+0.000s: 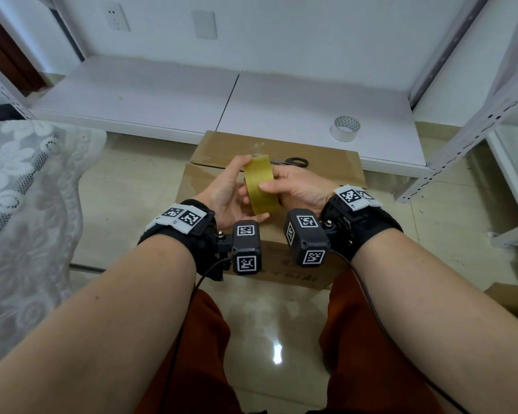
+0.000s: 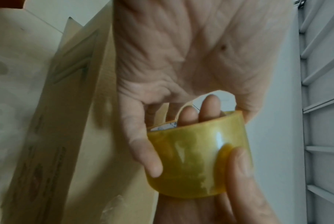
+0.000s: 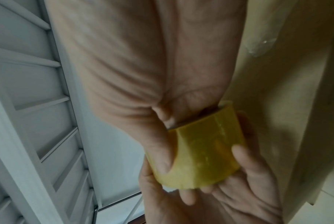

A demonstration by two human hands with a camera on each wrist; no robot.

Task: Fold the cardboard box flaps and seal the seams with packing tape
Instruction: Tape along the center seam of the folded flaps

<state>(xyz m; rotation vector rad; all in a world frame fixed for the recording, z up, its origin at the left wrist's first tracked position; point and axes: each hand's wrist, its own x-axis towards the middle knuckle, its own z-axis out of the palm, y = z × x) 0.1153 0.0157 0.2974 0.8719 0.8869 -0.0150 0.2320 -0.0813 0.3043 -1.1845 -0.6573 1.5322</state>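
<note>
Both hands hold the yellow tape above the closed box: the left hand cups it, the right hand grips it with fingers inside the roll.

The roll of packing tape is translucent amber-yellow. Beneath it the cardboard box is plain brown, with faint dark print on its near side. Beyond the box, a clear tape roll with a dotted white core sits on white boards. Left of the box lies white floral lace; the floor is glossy beige tile.
</note>
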